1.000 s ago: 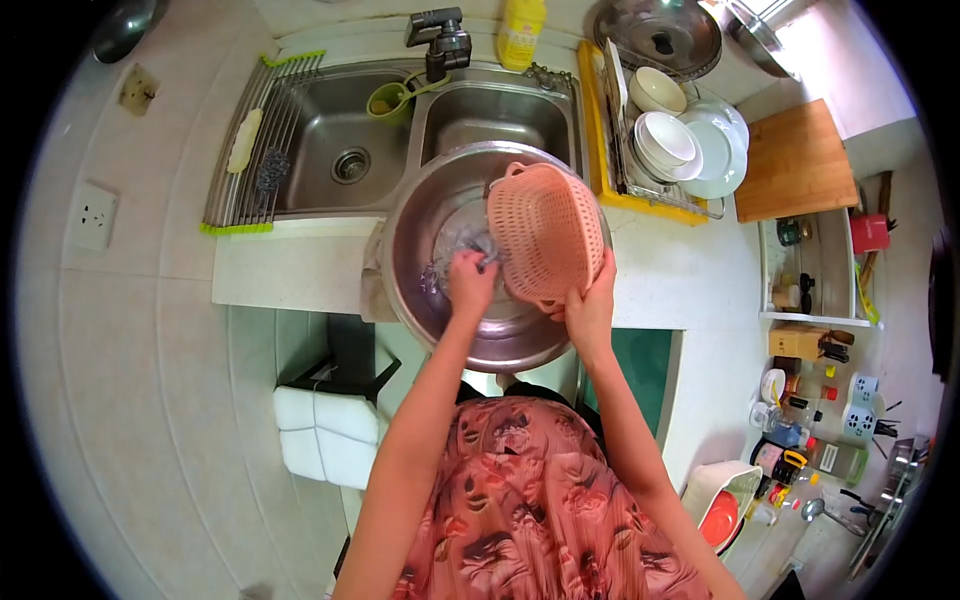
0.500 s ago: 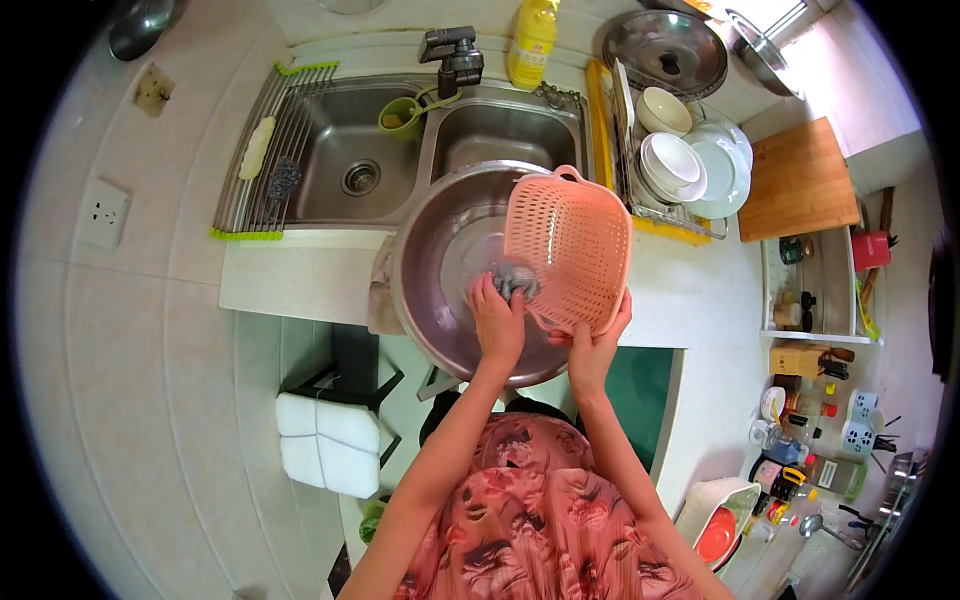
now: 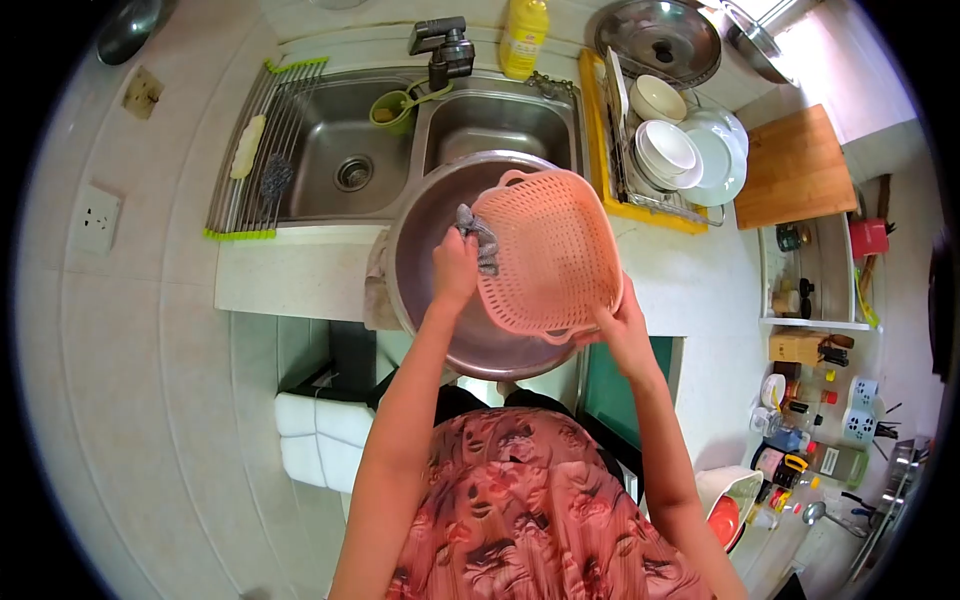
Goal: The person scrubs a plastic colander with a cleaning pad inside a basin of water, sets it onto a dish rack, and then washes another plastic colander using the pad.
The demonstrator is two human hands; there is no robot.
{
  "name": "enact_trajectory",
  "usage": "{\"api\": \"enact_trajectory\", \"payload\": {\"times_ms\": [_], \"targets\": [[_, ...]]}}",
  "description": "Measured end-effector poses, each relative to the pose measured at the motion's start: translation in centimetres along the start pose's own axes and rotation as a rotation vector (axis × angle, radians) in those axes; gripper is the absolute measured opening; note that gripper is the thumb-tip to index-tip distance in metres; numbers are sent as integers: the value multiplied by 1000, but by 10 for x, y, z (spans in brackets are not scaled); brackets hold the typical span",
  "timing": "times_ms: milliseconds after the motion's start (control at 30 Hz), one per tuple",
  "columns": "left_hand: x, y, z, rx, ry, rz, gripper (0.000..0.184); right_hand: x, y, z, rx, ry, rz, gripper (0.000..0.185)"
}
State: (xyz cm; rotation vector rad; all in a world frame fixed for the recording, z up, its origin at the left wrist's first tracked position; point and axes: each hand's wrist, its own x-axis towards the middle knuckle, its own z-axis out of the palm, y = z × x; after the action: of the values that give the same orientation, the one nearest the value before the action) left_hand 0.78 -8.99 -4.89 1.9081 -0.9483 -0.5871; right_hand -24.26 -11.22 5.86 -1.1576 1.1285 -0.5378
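A pink plastic colander basket (image 3: 552,250) is held tilted over a large metal basin (image 3: 425,215). My right hand (image 3: 622,325) grips its lower right rim, thumb on the near side. My left hand (image 3: 456,262) is closed on a crumpled grey cloth (image 3: 478,238), which presses against the left rim of the basket. Part of the basin's inside is hidden behind the basket and my left arm.
Behind the basin is a double steel sink (image 3: 350,130) with a faucet (image 3: 445,50) and a green ladle (image 3: 395,110). A dish rack with white bowls (image 3: 665,150) stands right, beside a wooden cutting board (image 3: 795,170). A yellow bottle (image 3: 524,38) stands behind the sink.
My left hand and the cloth have moved up and left, from the basket's lower left to its left rim. The basket has turned and shifted slightly left; my right hand still grips it.
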Motion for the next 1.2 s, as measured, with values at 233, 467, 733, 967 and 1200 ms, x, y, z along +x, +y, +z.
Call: {"api": "enact_trajectory", "payload": {"times_ms": [233,467,733,967,1200], "targets": [[-35,-5,44,-179,60,-301,34,8,29,25,-101,25,-241,85],[-56,-11,56,-106,35,-196,29,25,71,24,29,309,-101,57],[-10,-26,8,298,-24,-38,28,28,46,10,-749,452,-378,63],[-26,-39,25,743,-208,292,48,25,34,26,-802,463,-345,61],[19,-39,11,150,-233,-220,35,29,55,13,-709,460,-292,62]]}}
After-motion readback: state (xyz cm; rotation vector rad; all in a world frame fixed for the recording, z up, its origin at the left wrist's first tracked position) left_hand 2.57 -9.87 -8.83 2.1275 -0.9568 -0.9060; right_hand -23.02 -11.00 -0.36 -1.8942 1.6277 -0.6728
